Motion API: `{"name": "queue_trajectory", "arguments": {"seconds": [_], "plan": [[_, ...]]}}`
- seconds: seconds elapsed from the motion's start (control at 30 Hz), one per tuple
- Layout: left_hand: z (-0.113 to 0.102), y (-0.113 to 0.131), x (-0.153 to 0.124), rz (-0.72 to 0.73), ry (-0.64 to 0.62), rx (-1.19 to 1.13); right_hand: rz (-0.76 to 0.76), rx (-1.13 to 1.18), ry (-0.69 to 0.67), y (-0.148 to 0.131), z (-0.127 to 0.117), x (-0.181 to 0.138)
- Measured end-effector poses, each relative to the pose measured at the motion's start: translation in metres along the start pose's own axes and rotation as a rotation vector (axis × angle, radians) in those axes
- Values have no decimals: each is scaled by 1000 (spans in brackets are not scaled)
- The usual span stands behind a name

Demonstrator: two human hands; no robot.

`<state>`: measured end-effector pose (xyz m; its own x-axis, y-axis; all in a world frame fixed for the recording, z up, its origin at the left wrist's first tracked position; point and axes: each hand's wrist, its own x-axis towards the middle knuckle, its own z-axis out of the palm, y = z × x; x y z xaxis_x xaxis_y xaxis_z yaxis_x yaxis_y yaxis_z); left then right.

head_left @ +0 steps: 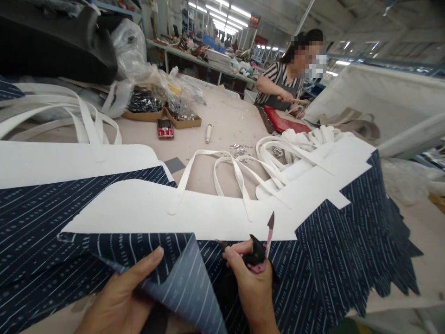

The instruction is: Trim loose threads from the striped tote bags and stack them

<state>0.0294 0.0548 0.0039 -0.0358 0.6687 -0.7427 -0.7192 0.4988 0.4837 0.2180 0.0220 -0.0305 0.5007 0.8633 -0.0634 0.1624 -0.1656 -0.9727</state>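
My left hand [121, 292] is closed on navy printed fabric [139, 246], its thumb on top and its fingers underneath. A corner of that cloth is folded over, showing its paler underside. In my right hand [252, 287] are thread snips [259, 253] with black and pink parts. One dark pointed blade rises away from the fingers; a second dark tip shows by the thumb. Both hands are just below the lower edge of a white bag panel [208, 218], joined to the navy fabric. White strap handles [189, 174] loop from the panel's upper edge.
More white panels with straps [79, 157] lie left, and a stack of navy pieces [347, 246] spreads right. Beyond are a red phone [165, 129], a white pen-like tool [208, 133], scattered metal bits [239, 150] and cardboard trays [182, 121]. A co-worker [285, 79] works across the table.
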Motion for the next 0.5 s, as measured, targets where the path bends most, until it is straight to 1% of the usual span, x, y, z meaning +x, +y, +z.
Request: {"name": "queue_trajectory", "arguments": {"seconds": [0.1,0.17,0.27,0.37,0.5], "plan": [[24,-13,2,12,-12,52,25,18,9,2,3,0],[32,-17,8,-4,33,85,37,26,9,3,3,0],[34,-18,14,-76,93,64,38,49,21,4,4,-1],[32,-17,14,-120,90,31,29,77,45,2,6,-1],[33,-17,10,-126,100,45,21,85,60,-1,8,-1]]}}
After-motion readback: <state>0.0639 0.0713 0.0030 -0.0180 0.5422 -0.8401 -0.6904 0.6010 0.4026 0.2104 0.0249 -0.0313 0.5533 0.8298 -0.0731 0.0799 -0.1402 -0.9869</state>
